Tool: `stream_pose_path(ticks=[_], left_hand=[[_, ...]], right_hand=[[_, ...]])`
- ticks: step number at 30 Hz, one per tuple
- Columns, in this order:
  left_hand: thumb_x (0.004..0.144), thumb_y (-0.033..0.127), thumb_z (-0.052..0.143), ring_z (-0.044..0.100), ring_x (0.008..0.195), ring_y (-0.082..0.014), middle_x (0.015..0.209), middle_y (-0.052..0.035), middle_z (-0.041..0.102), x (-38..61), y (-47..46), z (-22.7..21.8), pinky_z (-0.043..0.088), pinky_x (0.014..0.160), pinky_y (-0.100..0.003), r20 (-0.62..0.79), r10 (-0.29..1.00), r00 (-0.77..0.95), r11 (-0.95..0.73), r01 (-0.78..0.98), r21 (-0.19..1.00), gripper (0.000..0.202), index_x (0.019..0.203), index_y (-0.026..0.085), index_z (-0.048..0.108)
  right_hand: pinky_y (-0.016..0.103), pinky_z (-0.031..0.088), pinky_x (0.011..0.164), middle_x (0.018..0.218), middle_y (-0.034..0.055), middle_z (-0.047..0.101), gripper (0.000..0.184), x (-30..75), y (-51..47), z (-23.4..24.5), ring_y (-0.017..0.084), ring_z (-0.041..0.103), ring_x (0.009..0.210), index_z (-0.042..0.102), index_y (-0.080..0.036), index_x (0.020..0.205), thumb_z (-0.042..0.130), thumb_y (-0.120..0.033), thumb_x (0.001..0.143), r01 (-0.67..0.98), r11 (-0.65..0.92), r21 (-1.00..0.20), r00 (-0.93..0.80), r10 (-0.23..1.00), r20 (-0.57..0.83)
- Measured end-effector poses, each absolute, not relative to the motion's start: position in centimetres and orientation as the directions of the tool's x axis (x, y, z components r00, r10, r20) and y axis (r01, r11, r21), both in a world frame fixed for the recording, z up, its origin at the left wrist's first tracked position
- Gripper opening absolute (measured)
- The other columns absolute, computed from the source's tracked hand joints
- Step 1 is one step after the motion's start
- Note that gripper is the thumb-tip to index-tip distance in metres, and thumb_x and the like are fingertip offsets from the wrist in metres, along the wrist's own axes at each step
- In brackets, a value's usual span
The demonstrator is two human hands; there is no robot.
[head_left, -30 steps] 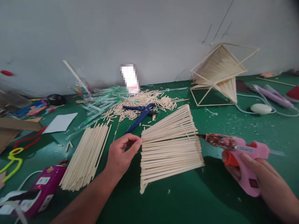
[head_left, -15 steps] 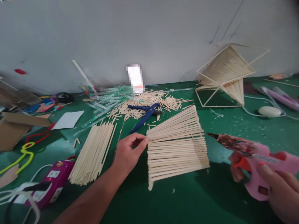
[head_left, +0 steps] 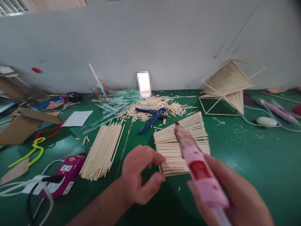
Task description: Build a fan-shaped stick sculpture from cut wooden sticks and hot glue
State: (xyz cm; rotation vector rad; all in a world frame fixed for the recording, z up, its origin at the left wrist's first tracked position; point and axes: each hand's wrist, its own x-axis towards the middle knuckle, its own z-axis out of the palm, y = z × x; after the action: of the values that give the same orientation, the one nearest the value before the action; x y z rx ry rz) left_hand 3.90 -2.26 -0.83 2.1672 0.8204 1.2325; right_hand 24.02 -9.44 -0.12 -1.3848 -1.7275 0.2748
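Note:
My right hand (head_left: 232,188) is wrapped round a pink hot glue gun (head_left: 202,169), its dark nozzle pointing away from me over the stick panel. The panel (head_left: 185,161) is made of thin wooden sticks laid side by side, the far ones fanned at an angle. My left hand (head_left: 143,172) is at the panel's near left corner, thumb and index finger apart on either side of the edge. Whether those fingertips touch the wood I cannot tell. The glue gun and right hand hide part of the panel's right and near side.
Left of my hand lies a bundle of long sticks (head_left: 103,150), with a magenta power strip (head_left: 70,172) beside it. Blue-handled pliers (head_left: 152,119) rest by short stick pieces (head_left: 174,106). A stick frame model (head_left: 223,91) stands at the back right, near a cable with a white oval (head_left: 266,121).
The glue gun has swung left from beside the panel to above it. My left hand has come nearer along the panel's left edge, its pinch opened. The view has shifted.

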Motion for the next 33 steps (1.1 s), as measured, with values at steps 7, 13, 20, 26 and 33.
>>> stream_pose_path(ticks=[7,13,20,26,33], left_hand=[[0.076,0.046,0.060,0.061,0.063,-0.0224,0.061,-0.0039,0.065,4.1,-5.3,-0.1,0.054,0.065,-0.037,0.444,0.814,0.374,-0.539,0.202,0.817,0.021,0.071,0.026,0.066],[0.079,0.046,0.058,0.068,0.083,-0.0249,0.082,-0.0054,0.073,3.6,-7.3,-1.3,0.059,0.067,-0.031,0.103,0.993,-0.061,-0.100,0.051,0.994,0.030,0.092,0.021,0.069],[0.073,0.033,0.061,0.062,0.103,-0.0271,0.088,-0.0056,0.072,0.8,-3.9,0.3,0.054,0.087,-0.036,0.096,0.986,-0.133,-0.120,-0.179,0.977,0.027,0.093,0.018,0.069],[0.085,0.029,0.052,0.064,0.092,-0.0247,0.104,-0.0078,0.069,-1.6,-1.4,-1.2,0.055,0.073,-0.034,0.117,0.983,0.139,-0.108,-0.073,0.991,0.024,0.098,0.016,0.068],[0.089,0.028,0.048,0.061,0.076,-0.0184,0.094,-0.0065,0.068,-1.3,-1.5,-2.0,0.050,0.062,-0.029,0.082,0.970,0.228,-0.058,-0.110,0.992,0.025,0.109,0.018,0.060]], right_hand=[[0.039,0.055,0.054,0.094,0.0157,0.066,0.071,19.2,-8.8,1.3,0.027,0.062,0.072,0.026,-0.007,0.145,0.048,-0.034,0.084,0.845,0.489,-0.215,-0.273,0.742,0.612],[0.043,0.057,0.075,0.116,0.0177,0.060,0.065,17.6,-10.2,1.4,0.030,0.059,0.099,0.032,-0.005,0.140,0.047,-0.032,0.082,0.812,0.502,-0.298,-0.228,0.743,0.630],[0.043,0.051,0.083,0.114,0.0142,0.060,0.051,19.7,-11.6,-0.7,0.030,0.055,0.106,0.049,-0.013,0.124,0.060,-0.024,0.076,0.849,0.489,-0.201,-0.223,0.676,0.703],[0.045,0.047,0.087,0.115,0.0120,0.061,0.037,18.7,-9.5,-3.1,0.028,0.054,0.108,0.052,-0.016,0.118,0.058,-0.028,0.084,0.898,0.350,-0.268,-0.118,0.776,0.620],[0.043,0.045,0.087,0.111,0.0098,0.062,0.036,20.2,-9.3,-3.4,0.025,0.055,0.106,0.053,-0.015,0.115,0.057,-0.017,0.079,0.881,0.382,-0.279,-0.149,0.784,0.603]])
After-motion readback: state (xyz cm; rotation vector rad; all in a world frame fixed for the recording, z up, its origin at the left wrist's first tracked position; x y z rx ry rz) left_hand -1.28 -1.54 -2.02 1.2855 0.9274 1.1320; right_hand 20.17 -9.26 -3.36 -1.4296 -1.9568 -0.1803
